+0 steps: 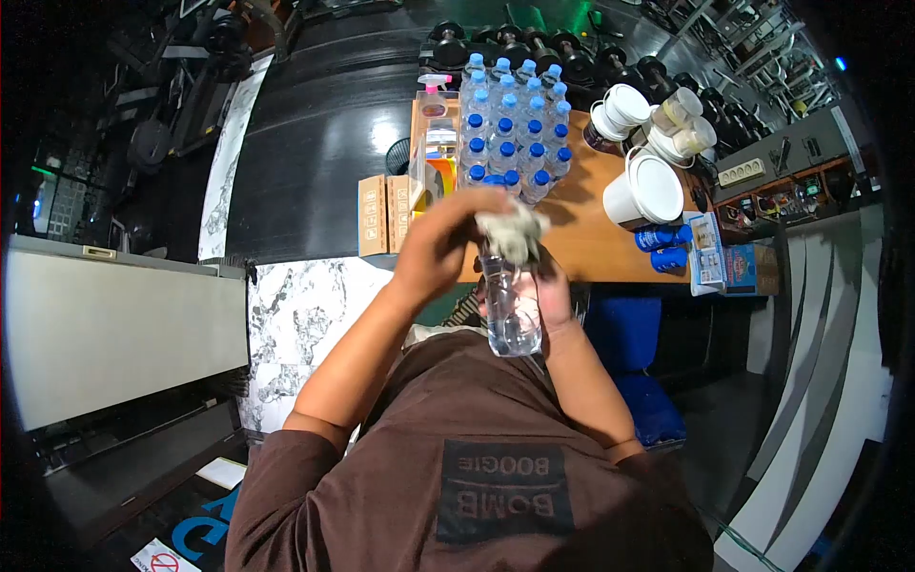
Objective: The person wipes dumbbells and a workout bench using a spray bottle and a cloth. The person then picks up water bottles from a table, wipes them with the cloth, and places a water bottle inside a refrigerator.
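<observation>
In front of my chest, a clear plastic water bottle is held upright or slightly tilted. My right hand is wrapped round its side, with some fingers hidden behind it. From the left, my left hand reaches over the bottle's top and grips a whitish crumpled cloth. The cloth is blurred and covers the neck, so I cannot tell whether a cap is on. Just beyond my hands, several blue-capped water bottles stand in close rows on the wooden table.
Left of the bottles are a pink-topped spray bottle and a cardboard box. To the right stand white lidded buckets, blue cans and a power strip. A blue chair is near my right arm. Dumbbells line the back.
</observation>
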`<state>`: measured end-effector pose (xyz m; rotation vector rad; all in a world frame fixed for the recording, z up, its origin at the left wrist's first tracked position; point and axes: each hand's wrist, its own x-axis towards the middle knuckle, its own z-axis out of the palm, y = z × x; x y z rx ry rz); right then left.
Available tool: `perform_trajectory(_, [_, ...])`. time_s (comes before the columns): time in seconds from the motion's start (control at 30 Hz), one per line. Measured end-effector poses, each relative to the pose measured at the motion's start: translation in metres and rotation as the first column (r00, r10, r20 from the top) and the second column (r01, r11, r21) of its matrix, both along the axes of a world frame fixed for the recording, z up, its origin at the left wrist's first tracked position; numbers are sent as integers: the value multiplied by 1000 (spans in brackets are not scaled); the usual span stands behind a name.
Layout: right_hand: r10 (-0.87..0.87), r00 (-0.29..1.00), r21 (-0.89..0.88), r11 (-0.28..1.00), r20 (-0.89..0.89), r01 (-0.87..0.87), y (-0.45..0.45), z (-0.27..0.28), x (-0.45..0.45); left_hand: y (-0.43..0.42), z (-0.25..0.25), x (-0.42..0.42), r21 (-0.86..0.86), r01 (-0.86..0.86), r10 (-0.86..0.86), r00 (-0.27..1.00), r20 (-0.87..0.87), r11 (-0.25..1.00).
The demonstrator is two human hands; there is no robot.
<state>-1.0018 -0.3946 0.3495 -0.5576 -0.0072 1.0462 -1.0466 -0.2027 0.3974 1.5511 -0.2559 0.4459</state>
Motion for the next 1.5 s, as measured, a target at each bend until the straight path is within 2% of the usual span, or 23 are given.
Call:
perform_trajectory(0.13, [130,991,-20,991,10,-130,7,9,3,16,-6,24,-16,-122,121,990,-70,992])
perform_trajectory(0.2, [21,1000,-105,994,-1,-21,10,11,-2,6,-2,15,161,-38,36,999,19,986])
perform_trajectory(0.27, [-98,995,85,991,-23,99,5,-14,6,-12,8,-3,259,-58,50,998,36,964])
perform_trajectory(0.33, [155,953,485,875,-262,-9,6,1,20,-17,3,-14,270,57,-83,993,89,961])
perform_trajectory(0.47, [110,992,234,968,-58,-93,-1,-1,27,-11,13,-15,215,61,-70,997,36,975])
perform_trajectory(0.5, [82,964,254,967,-255,-15,6,-3,26,-10,13,-9,108,34,-33,999,-8,994])
perform_trajectory(0.53, [-53,996,96,994,73,46,1,-10,7,-9,18,-4,-1,-14,14,999,-38,1000])
perform_trajectory(0.63, [-8,998,-82,997,66,13,9,11,4,4,18,14,124,-118,123,992,-36,985])
perform_trajectory(0.73, [-32,998,43,999,56,29,6,-3,4,-6,13,8,276,-52,60,998,-20,960])
perform_trajectory(0.8, [-238,970,105,964,-56,243,1,-31,7,-15,12,-8,284,36,-29,999,-30,958])
perform_trajectory(0.87, [274,941,439,883,-199,-165,0,-34,38,-21,14,-21,331,135,-140,990,-10,934])
perform_trajectory(0.9, [99,953,80,994,-287,-79,0,-36,39,-19,18,-25,341,203,-207,978,-28,918])
perform_trajectory(1.0, [125,970,163,982,-209,-91,-2,-6,22,-1,22,-22,209,328,-301,942,-151,921])
perform_trajectory(1.03, [131,978,218,971,-163,-94,3,-5,19,2,22,-17,203,245,-223,967,-124,948])
perform_trajectory(1.07, [-45,987,-115,993,-152,28,11,8,17,7,25,-11,215,179,-157,981,-116,960])
perform_trajectory(1.13, [-58,997,46,997,55,55,11,5,2,11,18,2,296,33,-24,999,-35,955])
perform_trajectory(1.2, [-83,996,0,997,40,84,12,-2,3,6,20,2,357,43,-34,999,-30,933])
perform_trajectory(1.27, [-125,968,92,985,-216,148,7,-32,21,-3,19,-7,376,114,-111,993,-28,920])
perform_trajectory(1.3, [159,976,183,974,-145,-132,3,-24,37,-7,21,-13,418,134,-143,990,-10,899])
perform_trajectory(1.33, [223,962,93,973,-160,-210,-4,-15,38,-9,19,-20,424,203,-212,977,-25,883])
perform_trajectory(1.4, [-55,981,-180,983,-187,20,4,28,25,-14,30,-27,362,378,-391,919,-41,852])
perform_trajectory(1.47, [-134,972,-108,987,-193,115,7,17,25,-7,36,-26,385,389,-408,912,-36,837])
perform_trajectory(1.5, [0,994,-10,1000,-109,-1,5,12,27,0,37,-22,335,386,-386,920,-72,859])
